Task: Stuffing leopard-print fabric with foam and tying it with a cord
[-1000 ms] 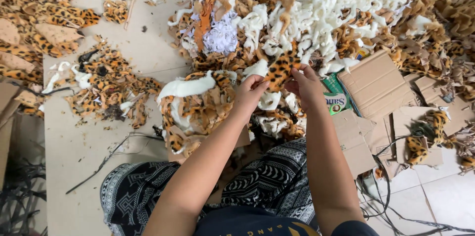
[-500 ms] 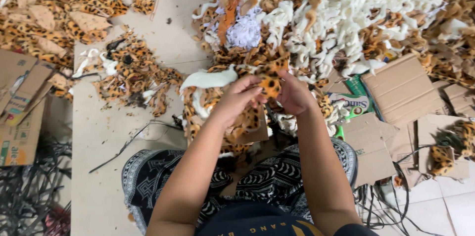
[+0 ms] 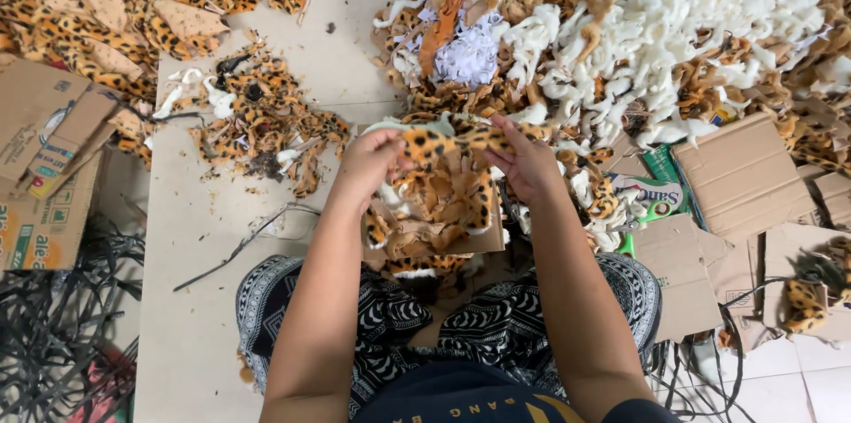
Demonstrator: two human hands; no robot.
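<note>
Step in hand looks like sorting/stretching a scrap: left hand (image 3: 370,166) and right hand (image 3: 525,164) each pinch an end of a leopard-print plush fabric strip (image 3: 448,141), held taut just above the small heap of spotted fabric offcuts (image 3: 434,210) over the lap. Next move likely calls for a firm grip on both ends. Versus half a second ago: hands are further apart, strip spread wider. White fleece scrap pile (image 3: 709,24) lies beyond.

Two bare forearms reaching forward from the lap, left hand (image 3: 370,164) curled in a loose grip, right hand (image 3: 529,163) pinching with fingers bent, thumbs turned inward, hands level and near each other
</note>
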